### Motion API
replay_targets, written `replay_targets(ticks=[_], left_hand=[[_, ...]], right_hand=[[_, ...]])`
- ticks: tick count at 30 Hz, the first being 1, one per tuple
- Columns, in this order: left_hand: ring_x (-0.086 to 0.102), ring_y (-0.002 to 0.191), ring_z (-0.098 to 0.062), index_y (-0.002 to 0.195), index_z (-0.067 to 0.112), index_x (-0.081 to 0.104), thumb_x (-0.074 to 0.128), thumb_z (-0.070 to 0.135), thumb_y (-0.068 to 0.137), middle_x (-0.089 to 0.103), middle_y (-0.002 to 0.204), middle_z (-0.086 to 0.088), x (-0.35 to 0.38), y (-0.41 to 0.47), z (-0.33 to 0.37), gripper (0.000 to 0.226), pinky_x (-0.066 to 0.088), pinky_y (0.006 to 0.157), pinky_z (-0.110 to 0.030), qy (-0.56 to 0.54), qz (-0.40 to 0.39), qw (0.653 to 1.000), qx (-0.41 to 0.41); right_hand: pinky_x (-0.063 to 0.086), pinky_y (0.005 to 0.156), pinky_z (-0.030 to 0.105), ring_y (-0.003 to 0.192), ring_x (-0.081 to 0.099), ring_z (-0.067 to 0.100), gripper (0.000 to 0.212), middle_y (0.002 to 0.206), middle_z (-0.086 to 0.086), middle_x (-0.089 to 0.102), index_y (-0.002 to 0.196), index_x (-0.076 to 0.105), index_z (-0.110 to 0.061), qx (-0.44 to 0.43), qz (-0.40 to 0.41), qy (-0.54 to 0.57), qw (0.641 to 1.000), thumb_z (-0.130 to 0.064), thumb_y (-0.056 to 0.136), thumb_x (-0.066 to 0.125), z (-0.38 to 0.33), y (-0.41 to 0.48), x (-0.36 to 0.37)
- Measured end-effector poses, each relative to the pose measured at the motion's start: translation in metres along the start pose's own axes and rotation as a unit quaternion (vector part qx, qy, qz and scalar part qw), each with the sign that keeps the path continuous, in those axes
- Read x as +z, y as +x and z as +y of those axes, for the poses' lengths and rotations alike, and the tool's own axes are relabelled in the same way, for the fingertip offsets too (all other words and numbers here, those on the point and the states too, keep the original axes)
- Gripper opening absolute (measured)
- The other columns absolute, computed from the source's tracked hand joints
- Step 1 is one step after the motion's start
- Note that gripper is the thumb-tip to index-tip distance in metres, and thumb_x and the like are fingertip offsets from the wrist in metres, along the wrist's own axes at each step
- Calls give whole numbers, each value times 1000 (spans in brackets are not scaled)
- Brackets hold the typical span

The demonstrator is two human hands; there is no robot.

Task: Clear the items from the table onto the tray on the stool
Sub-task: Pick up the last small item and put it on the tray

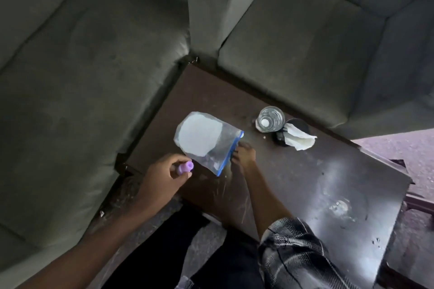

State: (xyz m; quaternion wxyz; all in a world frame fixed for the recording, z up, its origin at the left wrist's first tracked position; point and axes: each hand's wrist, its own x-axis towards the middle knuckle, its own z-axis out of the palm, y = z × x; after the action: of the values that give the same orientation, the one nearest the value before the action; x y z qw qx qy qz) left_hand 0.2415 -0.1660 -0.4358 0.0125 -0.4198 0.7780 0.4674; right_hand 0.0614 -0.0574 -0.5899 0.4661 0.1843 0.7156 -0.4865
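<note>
Over the dark glossy table [305, 183], hemmed far and left by a grey sofa [82, 77], the right hand [244, 155] pinches a zip bag [206, 141]; the left hand [162, 176] curls its fingers round a purple object [185, 168]. Farther right sit a glass [270, 118] and tissue [298, 139].

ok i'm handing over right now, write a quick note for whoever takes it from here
Left hand grips a small purple object.
Right hand pinches the blue zip edge of the clear bag, which holds something white.
On the table: the glass, the white napkin and a dark item under it.
Tray and stool are out of view, so nothing shows as placed yet.
Left to do: carry both held items over, then fetch the rest.
</note>
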Motion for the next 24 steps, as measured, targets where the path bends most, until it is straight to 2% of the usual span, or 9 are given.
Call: replay_targets(ticks=[2,5,7,9,12,15,19,24], left_hand=[[65,80,-7,89,21,69,70,17,81,71,86,6,-2,1,-1,9,47,68,-11,-9,-11,1000,-14],[64,82,-4,90,20,69,69,21,82,71,85,7,-4,5,0,8,46,68,-11,-14,-12,1000,-17],[64,83,-4,91,20,69,68,23,83,71,85,8,-6,8,1,9,46,67,-8,-16,-10,1000,-11],[65,81,-6,91,19,69,67,25,83,71,85,9,-8,10,1,10,44,65,-3,-16,-8,1000,-13],[65,81,-5,87,23,68,67,26,83,70,84,10,-9,9,-2,6,43,64,-2,-32,-5,999,-28],[65,81,-1,85,30,66,68,26,82,71,83,11,-8,7,-5,5,44,65,-3,-46,-10,998,-35],[66,83,-3,93,24,68,69,24,81,71,86,10,-5,10,-3,12,46,68,-6,-59,-31,997,-40],[62,81,7,93,23,68,70,17,81,68,83,18,-5,16,24,14,44,65,-2,-82,-43,995,-20]], right_hand=[[40,65,29,68,52,21,22,84,8,58,91,63,-12,-49,49,-108,992,-6,84,43,2,5,11],[42,77,31,97,57,30,34,117,15,55,117,58,-8,-109,108,-311,938,-7,89,40,2,13,14],[45,84,40,107,56,35,37,127,15,47,127,49,-11,-122,132,-364,914,-10,90,43,-5,15,13],[46,83,41,108,56,36,41,128,14,45,131,44,-17,-110,122,-392,905,-10,90,44,-10,23,11],[46,88,38,108,57,35,40,125,16,51,126,50,-23,-103,99,-369,918,-12,88,43,-12,43,10],[45,90,36,111,56,35,39,121,19,60,120,59,-17,-111,101,-358,922,-7,86,45,-14,50,9],[48,84,35,108,59,33,30,118,17,62,114,64,-12,-97,163,-323,927,-17,90,47,-15,32,3],[46,86,33,109,58,32,32,120,15,61,114,64,-13,-71,205,-247,944,-23,86,53,-11,-16,-12]])
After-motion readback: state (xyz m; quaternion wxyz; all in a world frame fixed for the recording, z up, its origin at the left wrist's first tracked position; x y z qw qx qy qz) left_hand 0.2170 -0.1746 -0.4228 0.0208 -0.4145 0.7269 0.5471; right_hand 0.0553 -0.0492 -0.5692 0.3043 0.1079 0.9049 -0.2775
